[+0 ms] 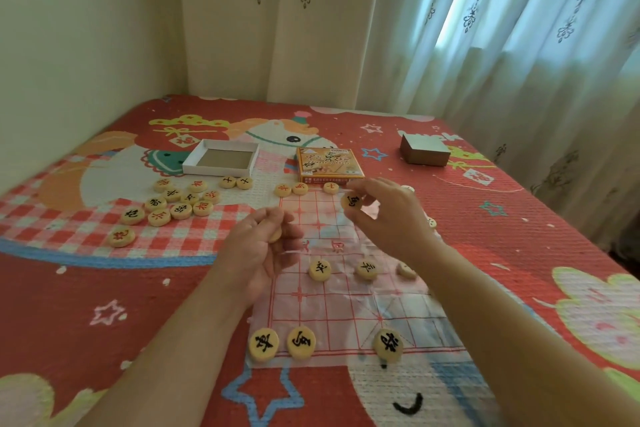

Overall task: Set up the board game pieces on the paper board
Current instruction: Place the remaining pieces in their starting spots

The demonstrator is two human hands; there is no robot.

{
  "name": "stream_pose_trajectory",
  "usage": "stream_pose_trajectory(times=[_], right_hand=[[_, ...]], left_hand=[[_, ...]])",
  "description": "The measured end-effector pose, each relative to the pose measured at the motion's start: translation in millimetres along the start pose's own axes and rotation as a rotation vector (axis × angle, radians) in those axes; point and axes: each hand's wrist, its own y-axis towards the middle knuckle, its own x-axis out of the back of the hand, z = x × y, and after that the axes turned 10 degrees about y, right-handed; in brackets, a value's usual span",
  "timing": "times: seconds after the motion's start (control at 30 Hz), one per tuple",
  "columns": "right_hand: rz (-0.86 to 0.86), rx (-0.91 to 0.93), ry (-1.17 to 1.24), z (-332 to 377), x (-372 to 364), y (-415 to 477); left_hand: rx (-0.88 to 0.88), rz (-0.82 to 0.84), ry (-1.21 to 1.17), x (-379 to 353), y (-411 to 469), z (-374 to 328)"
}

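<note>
A thin paper board [346, 302] with a red grid lies on the red bed cover. My right hand [388, 215] pinches a round wooden piece [350, 202] with a black character above the board's far part. My left hand [259, 246] is curled over the board's left edge, and a wooden piece [276, 236] shows between its fingers. Three pieces stand on the near row [264, 344], and two more [319, 270] sit on the middle row, with a third partly hidden by my right forearm. A loose pile of several pieces [173, 204] lies left of the board.
An open white box tray [221, 158] and the orange game box lid [329, 165] sit beyond the board. A grey box [424, 149] rests at the far right. Several loose pieces [291, 189] line the board's far edge. Wall and curtains close off the bed behind.
</note>
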Motion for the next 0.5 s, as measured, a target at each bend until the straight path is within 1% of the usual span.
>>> stream_pose_trajectory(times=[0.07, 0.2, 0.37, 0.5], right_hand=[[-0.013, -0.086, -0.031, -18, 8, 3], [-0.03, -0.224, -0.03, -40, 15, 1], [-0.018, -0.234, -0.01, -46, 18, 1], [0.012, -0.248, 0.017, -41, 27, -8]], left_hand=[[-0.003, -0.04, 0.016, 4, 2, 0], [0.016, -0.041, -0.03, 5, 5, 1], [0.057, -0.037, -0.116, 5, 7, 0], [0.076, -0.028, -0.105, 3, 7, 0]])
